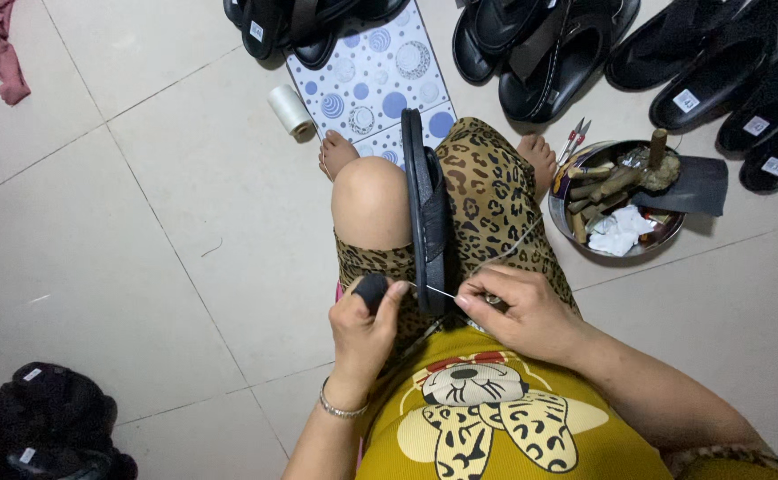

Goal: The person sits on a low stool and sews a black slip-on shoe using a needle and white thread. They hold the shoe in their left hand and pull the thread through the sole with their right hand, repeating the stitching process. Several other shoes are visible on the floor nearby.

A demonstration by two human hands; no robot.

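A black sandal [425, 213] stands on edge between my knees, its sole running away from me. My left hand [364, 333] grips a black-handled awl [373, 288] whose thin metal needle [438, 292] points right into the sandal's near end. My right hand [518, 311] rests against the sandal's right side with fingers pinched on a pale thread [515, 244] that runs up across my leopard-print shorts.
A metal bowl [576, 233] with tools, sticks and white paper sits right of my foot. Black sandals [549, 53] lie in rows along the top. A white thread spool [290, 110] lies by a dotted mat [380, 71]. A dark bag [51, 418] is at bottom left.
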